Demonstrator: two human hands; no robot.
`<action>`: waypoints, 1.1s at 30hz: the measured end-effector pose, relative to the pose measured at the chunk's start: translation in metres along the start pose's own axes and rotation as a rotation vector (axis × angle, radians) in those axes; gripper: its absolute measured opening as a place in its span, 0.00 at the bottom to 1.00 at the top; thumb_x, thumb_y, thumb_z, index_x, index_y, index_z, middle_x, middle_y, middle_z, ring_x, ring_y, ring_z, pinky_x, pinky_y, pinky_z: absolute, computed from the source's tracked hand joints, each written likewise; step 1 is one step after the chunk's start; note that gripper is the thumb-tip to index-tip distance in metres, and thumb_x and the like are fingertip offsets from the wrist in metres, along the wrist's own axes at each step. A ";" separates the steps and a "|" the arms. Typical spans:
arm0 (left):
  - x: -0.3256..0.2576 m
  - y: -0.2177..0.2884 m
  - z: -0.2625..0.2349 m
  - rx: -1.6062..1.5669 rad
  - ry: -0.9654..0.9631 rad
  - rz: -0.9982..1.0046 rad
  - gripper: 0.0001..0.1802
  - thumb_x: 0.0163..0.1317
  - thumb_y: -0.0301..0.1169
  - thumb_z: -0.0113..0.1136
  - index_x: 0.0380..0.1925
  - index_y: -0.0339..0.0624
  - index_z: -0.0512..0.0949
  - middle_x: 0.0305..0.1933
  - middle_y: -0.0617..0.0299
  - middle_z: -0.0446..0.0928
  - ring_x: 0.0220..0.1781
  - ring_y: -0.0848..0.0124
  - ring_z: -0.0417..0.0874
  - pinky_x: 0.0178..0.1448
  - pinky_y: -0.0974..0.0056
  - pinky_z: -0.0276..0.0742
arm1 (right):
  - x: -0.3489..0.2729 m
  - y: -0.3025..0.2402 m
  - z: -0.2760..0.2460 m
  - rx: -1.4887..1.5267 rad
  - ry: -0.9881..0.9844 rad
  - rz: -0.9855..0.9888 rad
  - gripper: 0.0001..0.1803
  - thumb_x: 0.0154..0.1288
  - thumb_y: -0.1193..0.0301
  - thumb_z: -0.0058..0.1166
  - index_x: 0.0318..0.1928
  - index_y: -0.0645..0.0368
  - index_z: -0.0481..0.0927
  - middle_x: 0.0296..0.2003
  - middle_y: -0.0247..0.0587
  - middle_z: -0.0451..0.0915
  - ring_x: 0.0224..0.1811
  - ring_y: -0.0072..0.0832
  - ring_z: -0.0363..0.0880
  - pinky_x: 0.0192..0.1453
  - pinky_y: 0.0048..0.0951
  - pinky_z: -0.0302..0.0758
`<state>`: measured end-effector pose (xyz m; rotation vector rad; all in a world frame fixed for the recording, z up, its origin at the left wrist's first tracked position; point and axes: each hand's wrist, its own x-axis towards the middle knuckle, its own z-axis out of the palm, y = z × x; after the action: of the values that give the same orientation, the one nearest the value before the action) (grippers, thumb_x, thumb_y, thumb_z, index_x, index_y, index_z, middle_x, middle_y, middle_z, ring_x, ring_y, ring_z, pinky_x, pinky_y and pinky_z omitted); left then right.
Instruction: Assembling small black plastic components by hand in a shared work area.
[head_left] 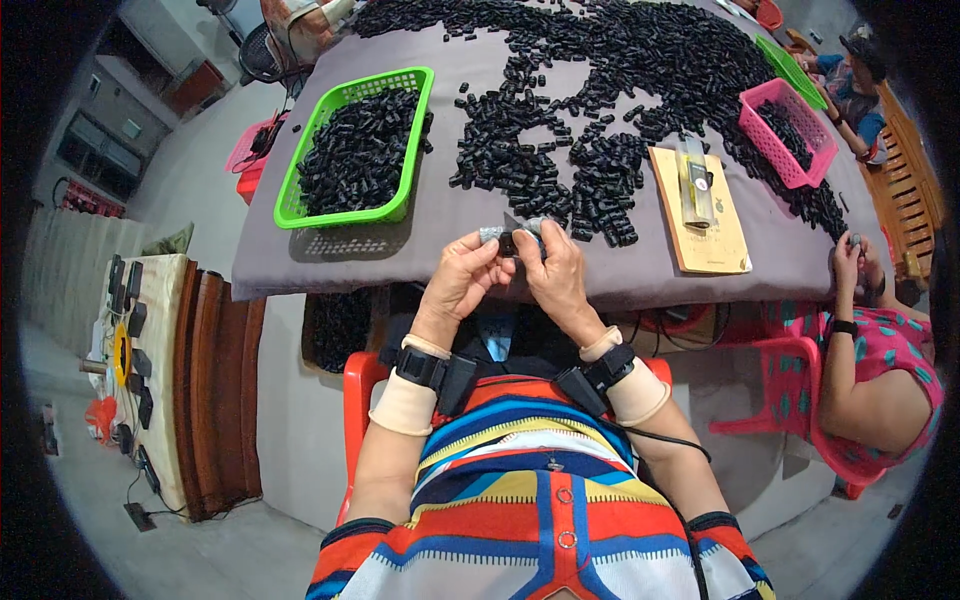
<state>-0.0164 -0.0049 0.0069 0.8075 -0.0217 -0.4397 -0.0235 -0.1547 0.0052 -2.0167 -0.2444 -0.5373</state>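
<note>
Both hands meet just over the near edge of the table. Between thumb and fingers, my left hand [458, 278] pinches a small black cylindrical piece [507, 244]. My right hand [557, 274] is closed close against it, its thumb by the piece. A thin, dark, pointed blade-like piece [513, 220] sticks up at the right fingertips; its other end is hidden by the fingers. Grey wrapping covers fingertips on both hands. Just beyond the hands lies a large spread of similar black pieces [605, 200].
A green basket [286, 216] full of black pieces stands at left. To the right, a clear-and-yellow tool box [695, 185] rests on a tan booklet [715, 245], near a pink basket [820, 165]. Another person's hands [853, 262] work at the right edge; someone sits farther back.
</note>
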 end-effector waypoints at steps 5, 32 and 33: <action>0.000 -0.005 0.001 0.061 0.006 0.052 0.10 0.59 0.23 0.55 0.41 0.34 0.74 0.32 0.60 0.77 0.29 0.73 0.79 0.32 0.72 0.77 | -0.001 0.002 0.002 -0.050 0.002 -0.023 0.12 0.60 0.64 0.52 0.29 0.60 0.70 0.26 0.46 0.73 0.27 0.47 0.73 0.28 0.41 0.68; 0.000 -0.003 0.002 0.182 -0.028 0.004 0.09 0.59 0.22 0.54 0.40 0.36 0.74 0.31 0.61 0.77 0.28 0.73 0.79 0.29 0.73 0.76 | 0.001 -0.002 -0.002 -0.068 0.021 -0.017 0.13 0.61 0.63 0.52 0.28 0.60 0.70 0.25 0.46 0.73 0.26 0.47 0.74 0.26 0.41 0.68; 0.001 -0.003 0.000 0.184 -0.029 0.003 0.09 0.59 0.22 0.54 0.40 0.36 0.74 0.31 0.61 0.77 0.28 0.73 0.79 0.29 0.73 0.76 | 0.002 -0.002 -0.002 -0.068 0.023 -0.017 0.13 0.61 0.63 0.52 0.28 0.60 0.70 0.25 0.46 0.73 0.26 0.47 0.74 0.26 0.41 0.68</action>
<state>-0.0172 -0.0074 0.0044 0.9817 -0.0913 -0.4508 -0.0235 -0.1552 0.0085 -2.0743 -0.2326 -0.5861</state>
